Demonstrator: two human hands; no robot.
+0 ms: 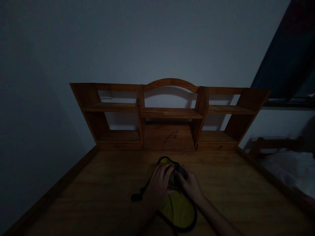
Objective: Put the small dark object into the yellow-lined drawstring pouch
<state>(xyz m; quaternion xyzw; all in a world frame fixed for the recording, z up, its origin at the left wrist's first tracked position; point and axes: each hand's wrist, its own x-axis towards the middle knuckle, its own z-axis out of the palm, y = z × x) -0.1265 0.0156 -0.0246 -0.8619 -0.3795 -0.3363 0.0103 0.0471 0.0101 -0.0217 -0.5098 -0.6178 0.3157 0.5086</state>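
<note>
A yellow fabric piece with a dark edging (177, 209) lies open on the wooden desk, long and rounded at its ends. A dark strap with a buckle-like end (136, 197) trails from its left side. Over its middle, my left hand (161, 180) curls its fingers around the left of a small dark object (173, 179) with a shiny face. My right hand (190, 183) grips the same object from the right, thumb and fingers closed on it. The dim light and my fingers hide what exactly it is.
Behind the hands, a wooden shelf unit (172, 113) stands at the back of the desk (110, 183) against a pale wall. A wall socket (105, 95) shows through its left opening. To the right are a bed (287, 167) and a dark window (290, 55).
</note>
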